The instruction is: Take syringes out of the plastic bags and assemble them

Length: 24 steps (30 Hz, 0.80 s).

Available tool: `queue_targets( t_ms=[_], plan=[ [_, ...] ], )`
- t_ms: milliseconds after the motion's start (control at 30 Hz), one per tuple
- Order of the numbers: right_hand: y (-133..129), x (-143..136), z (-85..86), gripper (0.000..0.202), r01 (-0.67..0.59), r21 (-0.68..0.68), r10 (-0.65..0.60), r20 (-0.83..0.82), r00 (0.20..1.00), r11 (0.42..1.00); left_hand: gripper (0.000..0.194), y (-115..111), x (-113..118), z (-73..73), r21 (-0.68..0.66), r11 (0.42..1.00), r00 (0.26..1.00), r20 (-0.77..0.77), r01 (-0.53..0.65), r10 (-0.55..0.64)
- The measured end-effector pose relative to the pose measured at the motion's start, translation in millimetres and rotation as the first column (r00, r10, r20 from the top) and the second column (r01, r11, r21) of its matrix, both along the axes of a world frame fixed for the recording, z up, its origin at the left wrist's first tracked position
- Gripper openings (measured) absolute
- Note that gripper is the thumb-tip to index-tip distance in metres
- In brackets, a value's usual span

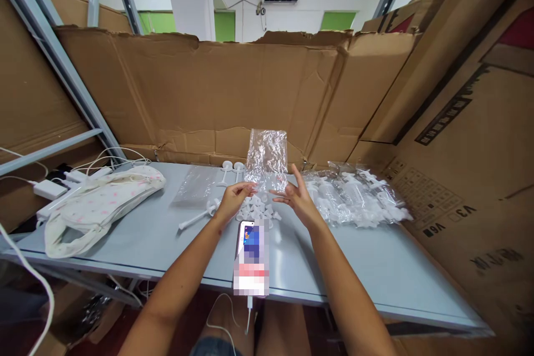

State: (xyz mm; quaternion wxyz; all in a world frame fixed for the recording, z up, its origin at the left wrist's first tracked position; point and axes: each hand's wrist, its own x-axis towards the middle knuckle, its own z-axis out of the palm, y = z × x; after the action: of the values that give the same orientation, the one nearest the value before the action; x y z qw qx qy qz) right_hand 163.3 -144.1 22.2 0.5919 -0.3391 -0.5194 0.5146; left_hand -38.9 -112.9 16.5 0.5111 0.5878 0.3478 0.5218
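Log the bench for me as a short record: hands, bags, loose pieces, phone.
left hand: pinching clear bag, lower left
right hand: at its lower right, fingers spread, grip unclear
white pieces: piled below the hands
phone: nearer the person, cable attached
flat bags: left
filled bags: right

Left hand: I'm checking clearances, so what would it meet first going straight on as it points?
The left hand would first meet the clear plastic bag, whose lower left corner it seems to pinch. Depth past that is unclear.
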Motion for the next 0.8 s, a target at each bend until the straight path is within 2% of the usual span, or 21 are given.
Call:
queue_targets(
  t_ms=[67, 133, 200, 300, 367, 533, 800],
  plan=[
    [-3.5, -1.0, 2.1, 0.07, -0.113, 0.01, 0.113, 0.025, 0.993, 0.994, 0.038, 0.3, 1.5, -0.7, -0.013, 1.0, 0.999, 0.037, -0.027, 0.027],
    [-4.1, -2.7, 1.9, 0.063, -0.145, 0.015, 0.144, 0.048, 0.988, 0.989, 0.04, 0.7, 2.4, -1.7, -0.029, 0.999, 0.997, 0.059, -0.042, 0.043],
    [-1.2, -5.2, -1.0, 0.052, -0.066, 0.012, 0.066, 0.058, 0.996, 0.998, 0.04, 1.0, 2.9, -2.7, -0.043, 0.998, 0.997, 0.066, -0.041, 0.043],
    [6.6, -9.1, -9.0, 0.031, 0.147, -0.04, -0.146, 0.024, 0.989, 0.988, 0.039, 0.6, 3.7, -3.8, -0.046, 0.999, 0.997, 0.075, -0.025, 0.029],
    [11.1, -10.8, -14.2, 0.027, 0.222, -0.071, -0.224, -0.017, 0.974, 0.972, 0.038, -0.1, 4.5, -4.1, -0.047, 0.999, 0.996, 0.083, -0.018, 0.022],
    [12.7, -14.7, -18.4, 0.025, 0.281, -0.071, -0.287, -0.099, 0.953, 0.957, 0.039, -1.3, 6.0, -4.6, -0.086, 0.996, 0.989, 0.148, -0.012, 0.025],
    [10.4, -19.8, -18.2, 0.028, 0.319, -0.081, -0.329, -0.186, 0.926, 0.944, 0.061, -1.8, 5.4, -4.2, -0.086, 0.996, 0.982, 0.185, -0.011, 0.027]
  ],
)
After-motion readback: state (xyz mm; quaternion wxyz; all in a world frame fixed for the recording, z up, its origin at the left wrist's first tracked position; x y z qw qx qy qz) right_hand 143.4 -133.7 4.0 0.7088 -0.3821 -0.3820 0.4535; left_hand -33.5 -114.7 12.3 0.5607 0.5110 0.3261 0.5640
